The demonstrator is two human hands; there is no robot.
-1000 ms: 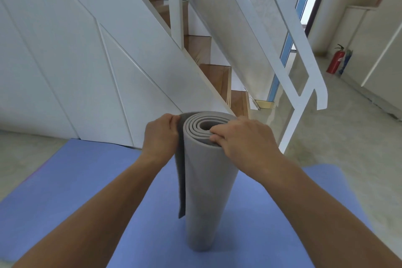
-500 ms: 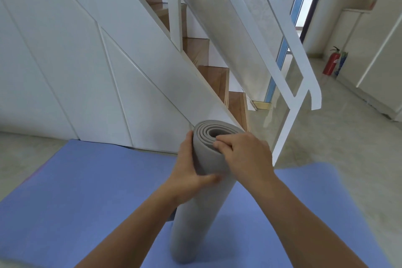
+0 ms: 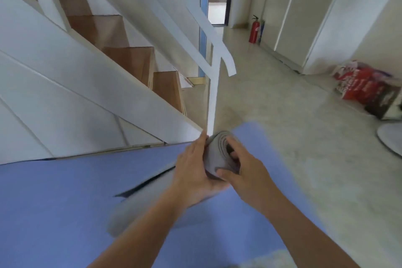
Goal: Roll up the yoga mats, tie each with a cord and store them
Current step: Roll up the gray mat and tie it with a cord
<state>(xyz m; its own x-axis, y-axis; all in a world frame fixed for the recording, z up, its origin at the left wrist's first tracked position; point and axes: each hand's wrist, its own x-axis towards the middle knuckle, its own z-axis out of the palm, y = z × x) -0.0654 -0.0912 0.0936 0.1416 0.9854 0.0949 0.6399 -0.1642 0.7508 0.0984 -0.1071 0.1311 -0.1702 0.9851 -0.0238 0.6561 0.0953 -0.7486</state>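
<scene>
No text can be read anywhere. The red and white bag [image 3: 367,89], on the floor well to the right of the stair post [image 3: 212,102], carries printing, but it is blurred past reading. The red fire extinguisher [image 3: 254,30], farther back beyond the stair post and to its right, is too small for any label to be made out.

Wooden stairs [image 3: 130,61] left — red fire extinguisher [image 3: 254,30] by wall, red bag [image 3: 367,87] right.
</scene>
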